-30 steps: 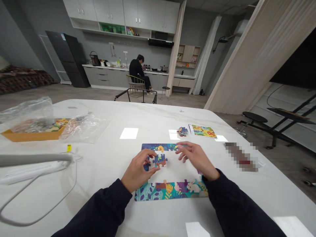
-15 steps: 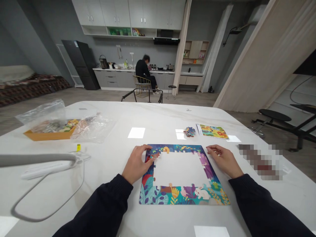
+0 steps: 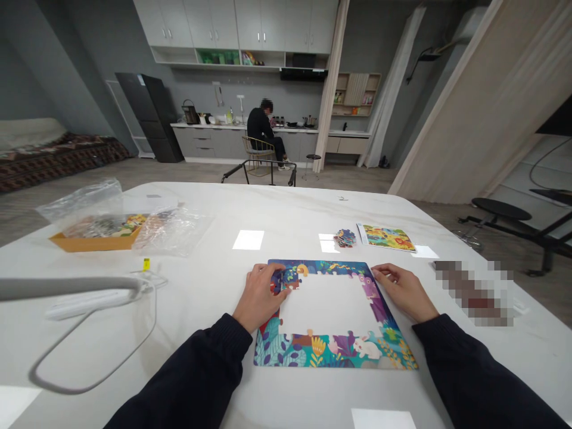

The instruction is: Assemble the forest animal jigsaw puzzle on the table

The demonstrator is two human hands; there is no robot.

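Note:
A rectangular puzzle frame (image 3: 318, 345) with a colourful forest picture lies flat on the white table, its middle showing bare tabletop. At its upper left corner, my left hand (image 3: 261, 295) has thumb and fingers apart, touching the frame around a puzzle piece (image 3: 292, 278) at the inner corner. My right hand (image 3: 406, 292) rests at the upper right edge, fingertips against the frame, fingers loosely bent and holding nothing. Beyond the frame sits a small stack of puzzle pieces (image 3: 345, 238).
A picture card (image 3: 388, 236) lies behind at the right. At the left are an orange box (image 3: 96, 242), clear plastic bags (image 3: 172, 231) and a white cable (image 3: 84, 387). A blurred item (image 3: 476, 295) lies far right. A person (image 3: 261, 128) sits in the background.
My left hand has shifted slightly right and inward, its fingers now over the frame's upper left corner. A piece there sits closer to the inner corner. My right hand has barely moved.

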